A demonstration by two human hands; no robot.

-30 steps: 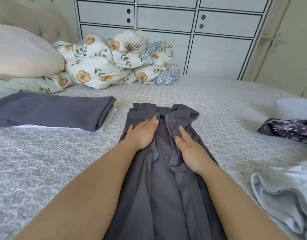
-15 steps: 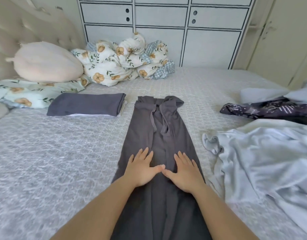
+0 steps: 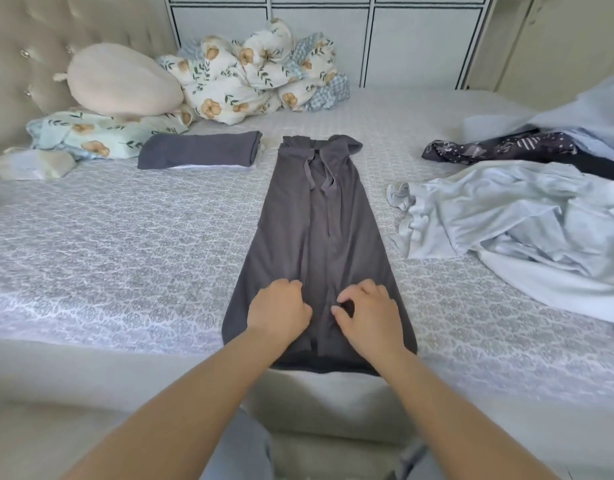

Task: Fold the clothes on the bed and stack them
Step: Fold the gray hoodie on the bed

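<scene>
Dark grey trousers (image 3: 316, 237) lay lengthwise down the middle of the bed (image 3: 125, 244), folded leg over leg, waistband with drawstring at the far end, hems at the near edge of the mattress. Both hands sat on the near end of the trousers, side by side, close but not touching. Left hand (image 3: 279, 311) had fingers curled under, knuckles up, bunching the fabric; looked like it gripped the cloth. Right hand (image 3: 369, 315) had fingers bent, thumb and forefinger pinching a small fold of the grey fabric. Forearms reached in from the bottom of the view.

Left of the waistband, near it but apart, lay a folded dark grey garment (image 3: 199, 154) on top of something white, only a thin white edge showing. Right side of the bed held a loose pale blue garment (image 3: 513, 216), crumpled, its ruffled edge just beside the trousers. Behind it a dark patterned garment (image 3: 499, 148), unfolded, partly under more pale blue cloth at the far right.

At the head of the bed: a pinkish round pillow (image 3: 121, 81) resting on a floral pillow (image 3: 90, 136), and a bunched floral duvet (image 3: 260, 74) against the white cabinet (image 3: 402, 39). Tufted beige headboard (image 3: 38, 46) on the left. Bed cover was grey-white with a small repeating pattern
</scene>
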